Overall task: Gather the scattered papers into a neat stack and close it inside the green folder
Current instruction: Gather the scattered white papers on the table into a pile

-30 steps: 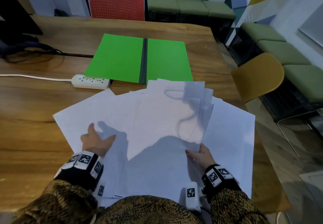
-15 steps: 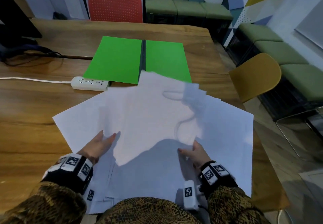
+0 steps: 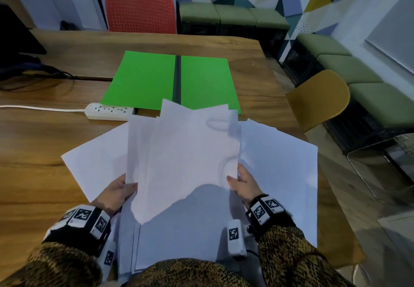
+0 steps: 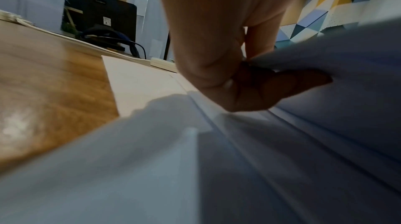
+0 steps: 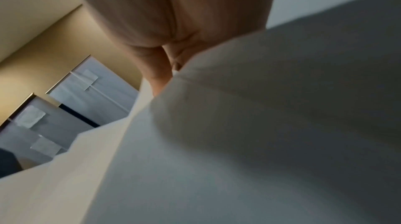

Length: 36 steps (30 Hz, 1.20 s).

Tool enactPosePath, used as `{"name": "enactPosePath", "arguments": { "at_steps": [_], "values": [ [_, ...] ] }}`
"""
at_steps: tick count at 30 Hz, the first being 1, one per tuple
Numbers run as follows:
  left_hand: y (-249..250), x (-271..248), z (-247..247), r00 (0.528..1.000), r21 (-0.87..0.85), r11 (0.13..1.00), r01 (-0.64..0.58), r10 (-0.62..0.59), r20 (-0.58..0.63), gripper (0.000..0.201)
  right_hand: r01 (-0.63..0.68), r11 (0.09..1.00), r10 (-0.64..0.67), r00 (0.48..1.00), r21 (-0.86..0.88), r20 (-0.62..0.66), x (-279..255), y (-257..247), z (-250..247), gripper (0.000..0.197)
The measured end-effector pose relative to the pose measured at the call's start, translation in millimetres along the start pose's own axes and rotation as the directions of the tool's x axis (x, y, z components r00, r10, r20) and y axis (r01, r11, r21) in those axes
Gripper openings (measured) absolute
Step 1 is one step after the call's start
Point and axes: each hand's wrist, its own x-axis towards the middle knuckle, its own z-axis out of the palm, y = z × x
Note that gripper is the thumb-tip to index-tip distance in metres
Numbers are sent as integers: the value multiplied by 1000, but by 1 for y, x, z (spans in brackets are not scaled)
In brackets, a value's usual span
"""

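Note:
A bundle of white papers (image 3: pixel 181 157) is lifted off the table, tilted up toward me. My left hand (image 3: pixel 122 189) pinches its left edge, with the thumb under the sheets in the left wrist view (image 4: pixel 271 88). My right hand (image 3: pixel 240 182) grips the right edge; the sheets (image 5: pixel 260 124) fill the right wrist view. Other loose sheets lie flat on the table, one to the left (image 3: pixel 96 159) and more to the right (image 3: pixel 280 163). The green folder (image 3: pixel 145 80) lies open and flat beyond the papers, its dark spine (image 3: pixel 178 76) in the middle.
A white power strip (image 3: pixel 109 111) with its cable lies left of the folder's near corner. Dark cables and a black device (image 3: pixel 20 40) sit at the far left. A red chair (image 3: pixel 141 9) stands behind the wooden table (image 3: pixel 33 130), a yellow chair (image 3: pixel 322 98) at its right.
Both hands have slid inward, drawn the spread sheets together and raised the bundle off the table. Its top edge now covers the folder's near edge.

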Motion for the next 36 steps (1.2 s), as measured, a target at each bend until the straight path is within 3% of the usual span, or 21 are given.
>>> {"name": "enactPosePath", "arguments": {
  "at_steps": [2,4,5,6,7,8,10,12,14,16,18,19,20,22,25,27,29,30,32,34,36],
  "values": [
    [7,-4,8,997,-146,987,70,-71,-5,19,3,1000,-3,996,6,92,-4,-3,1,56],
    [11,-7,8,987,-263,951,162,-151,62,35,-24,999,28,993,-38,114,-7,-5,1,49],
    [3,-2,7,994,-250,962,107,-101,34,44,-40,996,47,994,-75,94,-7,-5,2,44],
    [-2,0,8,994,-93,995,-30,40,100,47,-42,992,51,996,-122,70,-7,-5,4,44],
    [-4,-1,11,997,30,1000,-4,2,79,39,-24,982,36,998,-187,59,-7,-5,7,47],
    [-9,1,11,997,-5,997,76,-76,30,27,3,965,17,997,-263,71,-9,-6,11,49],
    [-11,3,12,999,78,997,0,4,-49,21,61,924,-7,990,-377,144,-13,-10,20,49],
    [-15,7,10,998,146,989,0,10,-68,18,71,940,-7,982,-334,189,-16,-12,24,44],
    [-17,10,6,986,195,980,30,3,-166,46,14,985,-4,998,-170,61,-18,-17,12,42],
    [-15,7,8,983,198,979,38,-1,-181,53,-57,984,6,958,-167,-288,-16,-17,-19,44],
    [-16,6,10,987,204,978,35,-2,-158,47,-363,888,130,787,-283,-603,-17,-10,-62,54],
    [-15,6,10,990,195,981,19,9,-143,44,-526,785,191,708,-327,-680,-21,-5,-77,62],
    [-14,5,12,990,202,979,6,23,-141,42,-623,696,236,668,-356,-706,-27,-1,-87,69],
    [-14,8,13,992,222,974,-34,60,-115,41,-645,623,251,701,-443,-668,-33,10,-85,78],
    [-10,7,20,993,232,970,-79,97,-68,32,-511,495,258,859,-703,-443,-38,21,-53,84],
    [-10,8,25,994,233,968,-92,103,-32,25,-376,427,246,923,-822,-294,-41,21,-30,78],
    [-9,7,29,995,222,971,-86,93,-21,28,-295,459,172,955,-838,-242,-45,17,-24,72],
    [-9,8,30,996,220,972,-78,86,-28,34,-314,524,119,947,-792,-297,-45,14,-29,70],
    [-10,9,30,996,210,976,-53,65,-53,45,-427,689,89,852,-586,-516,-43,9,-48,67],
    [-14,12,28,997,201,979,-35,49,-66,49,-489,774,148,756,-401,-637,-38,7,-67,68],
    [-17,14,28,997,205,979,-18,33,-74,52,-440,846,191,777,-300,-600,-33,6,-73,72]
  ]
}}
